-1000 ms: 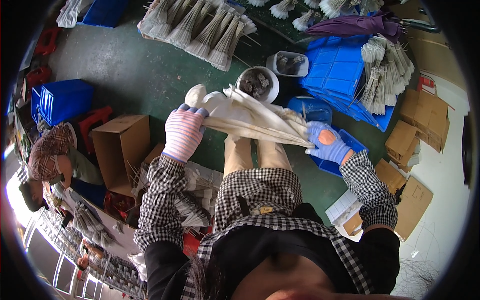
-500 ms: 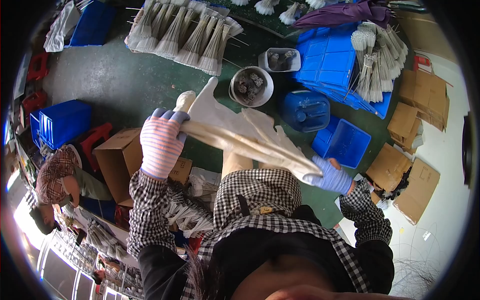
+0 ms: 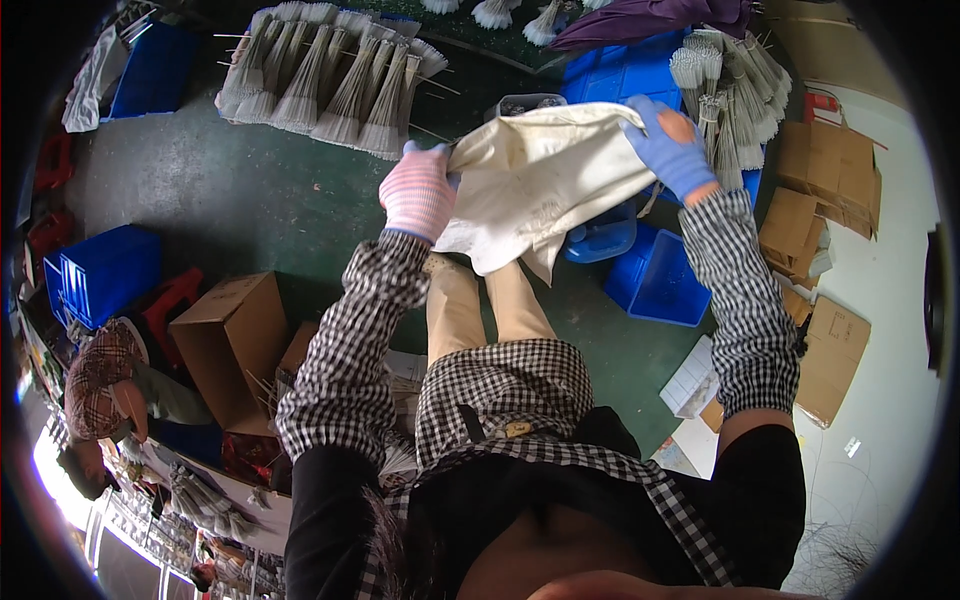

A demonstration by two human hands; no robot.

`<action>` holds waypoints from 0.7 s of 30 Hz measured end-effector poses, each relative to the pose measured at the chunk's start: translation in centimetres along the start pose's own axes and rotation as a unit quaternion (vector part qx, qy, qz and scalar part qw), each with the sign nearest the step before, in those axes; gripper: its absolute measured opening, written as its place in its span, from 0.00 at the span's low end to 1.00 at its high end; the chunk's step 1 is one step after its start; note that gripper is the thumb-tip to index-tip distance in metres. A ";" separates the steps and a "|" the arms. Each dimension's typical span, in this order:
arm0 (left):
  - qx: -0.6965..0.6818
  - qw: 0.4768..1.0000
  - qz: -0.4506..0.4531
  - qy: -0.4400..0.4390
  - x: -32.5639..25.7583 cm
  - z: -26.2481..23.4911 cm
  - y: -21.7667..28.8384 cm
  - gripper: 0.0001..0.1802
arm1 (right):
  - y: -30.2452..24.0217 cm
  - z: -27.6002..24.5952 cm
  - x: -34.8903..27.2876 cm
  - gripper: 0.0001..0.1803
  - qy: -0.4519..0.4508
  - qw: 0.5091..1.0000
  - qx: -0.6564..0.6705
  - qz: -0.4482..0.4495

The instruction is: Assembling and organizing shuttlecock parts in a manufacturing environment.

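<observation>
A cream-white cloth (image 3: 545, 185) is stretched out in the air in front of me, its far edge rolled or folded and its lower edge hanging in points. My left hand (image 3: 417, 195), in a pink-striped glove with grey-blue fingertips, is closed on its left end. My right hand (image 3: 672, 148), in a blue glove with a hole on its back, grips the far right corner. The cloth hangs above the green floor and my beige trouser legs (image 3: 455, 305). It partly hides a grey tub (image 3: 530, 103) and a blue jerrycan (image 3: 607, 237).
Bundles of white-tipped rods (image 3: 330, 85) lie at the far left, and more bundles (image 3: 725, 90) stand on blue crates at right. An open blue bin (image 3: 670, 280) sits nearby. Cardboard boxes (image 3: 230, 335) are on both sides. Another person (image 3: 105, 385) bends over at left.
Both hands have moved away from my body, the right one farthest and upward. The cloth has turned and spread wider, now covering the round bucket. My view has shifted slightly.
</observation>
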State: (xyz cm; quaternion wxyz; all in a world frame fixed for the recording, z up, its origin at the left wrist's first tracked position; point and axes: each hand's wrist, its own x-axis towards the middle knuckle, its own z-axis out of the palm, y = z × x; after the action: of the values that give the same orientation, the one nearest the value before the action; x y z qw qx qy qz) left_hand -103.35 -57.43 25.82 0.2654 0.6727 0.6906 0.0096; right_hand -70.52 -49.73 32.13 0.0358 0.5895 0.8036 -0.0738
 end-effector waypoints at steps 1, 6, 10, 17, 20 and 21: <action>-0.009 1.000 -0.001 0.008 1.6 0.7 0.1 0.16 | 0.0 0.3 2.0 0.16 -0.032 0.998 -0.058 0.008; -0.055 0.996 -0.035 0.053 9.8 3.5 1.6 0.15 | 3.5 4.4 12.0 0.14 -0.080 0.983 -0.165 0.026; -0.063 0.995 -0.038 0.066 16.7 8.5 2.7 0.17 | 6.7 12.3 16.5 0.17 -0.175 0.930 -0.324 0.014; -0.100 0.971 0.076 0.202 27.3 19.2 -0.2 0.34 | 13.6 25.7 17.9 0.28 -0.331 0.889 -0.310 0.052; -0.201 0.974 0.035 0.100 27.0 22.0 3.2 0.46 | 18.1 26.0 20.6 0.38 -0.469 0.844 -0.260 0.008; -0.185 0.982 0.012 0.038 23.2 24.0 -2.4 0.45 | 9.7 28.0 19.1 0.38 -0.527 0.824 -0.206 0.014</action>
State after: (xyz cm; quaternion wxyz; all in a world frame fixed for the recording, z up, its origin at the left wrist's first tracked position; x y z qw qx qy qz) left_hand -95.37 -44.20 -3.93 0.3589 0.6192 0.6786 0.1654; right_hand -67.92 -33.35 1.00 0.5754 0.4509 0.6506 -0.2055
